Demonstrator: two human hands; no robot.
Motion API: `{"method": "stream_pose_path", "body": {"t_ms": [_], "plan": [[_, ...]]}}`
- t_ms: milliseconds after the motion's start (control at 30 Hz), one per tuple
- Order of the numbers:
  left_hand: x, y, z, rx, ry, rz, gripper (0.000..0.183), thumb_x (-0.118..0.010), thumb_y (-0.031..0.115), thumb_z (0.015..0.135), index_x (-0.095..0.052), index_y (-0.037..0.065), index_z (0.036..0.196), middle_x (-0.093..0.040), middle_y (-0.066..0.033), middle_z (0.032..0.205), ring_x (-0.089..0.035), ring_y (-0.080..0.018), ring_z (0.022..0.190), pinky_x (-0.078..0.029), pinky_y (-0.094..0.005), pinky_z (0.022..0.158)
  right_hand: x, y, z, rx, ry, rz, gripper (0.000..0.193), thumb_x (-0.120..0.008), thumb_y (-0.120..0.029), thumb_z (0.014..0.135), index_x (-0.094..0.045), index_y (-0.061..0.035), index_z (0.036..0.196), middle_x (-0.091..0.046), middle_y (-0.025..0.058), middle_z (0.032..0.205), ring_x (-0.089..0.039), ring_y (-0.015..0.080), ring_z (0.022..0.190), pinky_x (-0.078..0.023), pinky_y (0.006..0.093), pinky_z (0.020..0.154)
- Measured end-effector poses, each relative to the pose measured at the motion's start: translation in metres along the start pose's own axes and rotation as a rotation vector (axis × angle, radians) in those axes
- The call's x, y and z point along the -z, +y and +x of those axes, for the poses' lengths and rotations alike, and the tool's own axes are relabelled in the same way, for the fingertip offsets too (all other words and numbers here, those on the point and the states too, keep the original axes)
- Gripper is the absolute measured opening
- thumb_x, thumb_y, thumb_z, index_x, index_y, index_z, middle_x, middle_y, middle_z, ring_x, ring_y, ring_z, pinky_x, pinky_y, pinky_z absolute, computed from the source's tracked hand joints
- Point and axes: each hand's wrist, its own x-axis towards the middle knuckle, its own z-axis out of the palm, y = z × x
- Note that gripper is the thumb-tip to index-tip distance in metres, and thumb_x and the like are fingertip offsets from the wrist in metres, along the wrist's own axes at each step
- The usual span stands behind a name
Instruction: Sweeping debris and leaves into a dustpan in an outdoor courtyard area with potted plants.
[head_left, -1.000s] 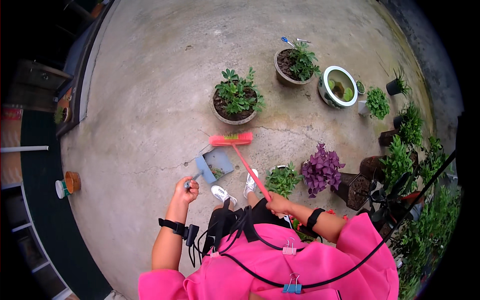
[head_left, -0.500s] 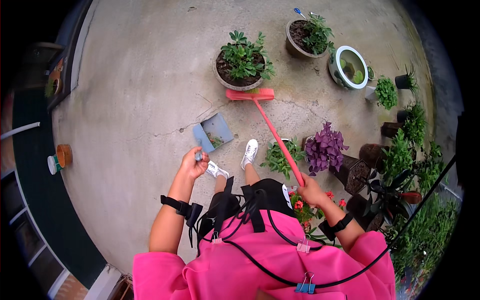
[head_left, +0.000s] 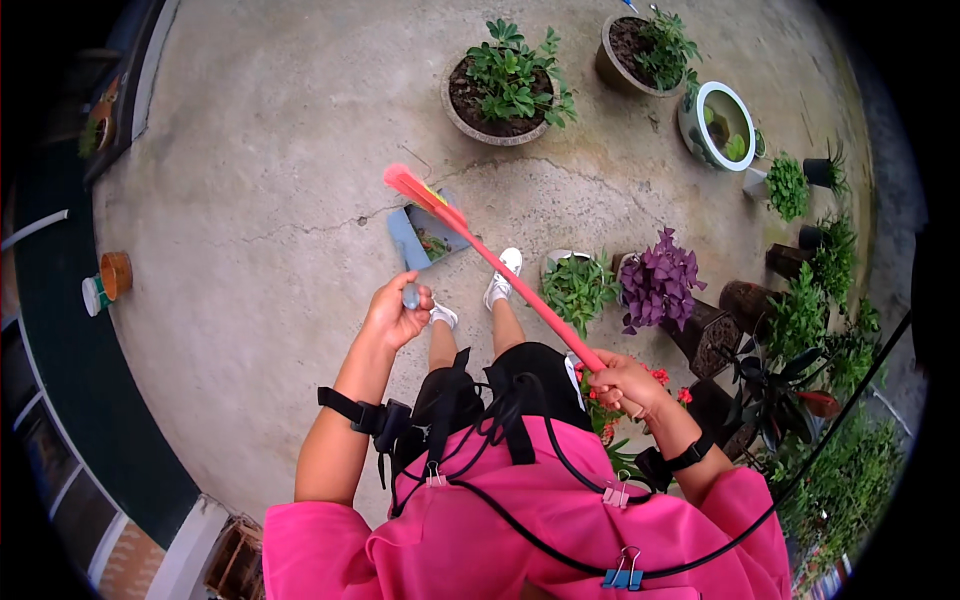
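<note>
My left hand (head_left: pixel 400 312) is closed around the upright handle of a blue-grey dustpan (head_left: pixel 408 240); only the round handle end shows above my fingers. Green and reddish plant bits (head_left: pixel 433 246) lie in the pan, which rests on the concrete just ahead of my feet. In my right hand (head_left: pixel 627 385) I grip the pole of a red broom (head_left: pixel 535 303). The broom slants forward and left, and its head passes over the dustpan's far side, hiding part of it. Whether the bristles touch the pan or the ground I cannot tell.
A large potted shrub (head_left: pixel 497 130) stands ahead, with another pot (head_left: pixel 628 75) and a water bowl (head_left: pixel 690 150) to its right. A purple-leaved plant (head_left: pixel 660 280) and several more pots line my right side. An orange pot (head_left: pixel 117 275) sits far left.
The broom head has swung left from the base of the large potted shrub to over the dustpan. My left hand keeps its hold on the dustpan, and the view has shifted slightly.
</note>
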Motion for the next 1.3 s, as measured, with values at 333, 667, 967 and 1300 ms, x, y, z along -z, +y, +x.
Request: {"method": "stream_pose_path", "body": {"t_ms": [333,667,967,1300], "plan": [[0.064,0.016,-0.074,-0.057,-0.033,-0.231,0.016,-0.041,0.016,0.072,-0.039,0.002,0.067,-0.039,0.0003,0.052,-0.035,-0.0058,0.037,-0.025,-0.0175,0.031,-0.015,-0.008,0.017,0.217,0.297,-0.662,0.038,-0.043,-0.003,0.064,-0.036,-0.0030,0.101,-0.040,0.0041,0.049,-0.039,0.0118,0.032,-0.031,0.0220,0.031],[0.064,0.025,-0.033,-0.020,-0.024,-0.283,0.017,-0.040,0.018,0.073,-0.038,0.004,0.063,-0.040,-0.0015,0.050,-0.039,-0.0085,0.040,-0.028,-0.0182,0.032,-0.034,0.035,0.068,0.171,0.169,-0.689,0.036,-0.043,0.000,0.064,-0.034,-0.0011,0.099,-0.042,0.0025,0.052,-0.038,0.0088,0.036,-0.031,0.0214,0.031],[0.087,0.041,-0.031,-0.060,-0.024,-0.246,0.016,-0.041,0.017,0.072,-0.038,0.005,0.061,-0.041,-0.0022,0.050,-0.041,-0.0101,0.042,-0.030,-0.0191,0.033,-0.054,0.005,0.003,-0.011,-0.099,-0.312,0.035,-0.045,0.001,0.067,-0.038,-0.0047,0.101,-0.038,-0.0024,0.049,-0.033,0.0030,0.034,-0.026,0.0155,0.030],[0.199,0.048,-0.150,-0.091,-0.094,-0.383,0.020,-0.045,0.014,0.070,-0.039,-0.004,0.077,-0.039,0.0000,0.050,-0.034,-0.0054,0.034,-0.023,-0.0169,0.029,-0.062,0.026,0.050,0.171,0.379,-0.866,0.035,-0.047,-0.010,0.070,-0.036,-0.0067,0.103,-0.038,0.0010,0.050,-0.035,0.0085,0.033,-0.026,0.0228,0.024]]}}
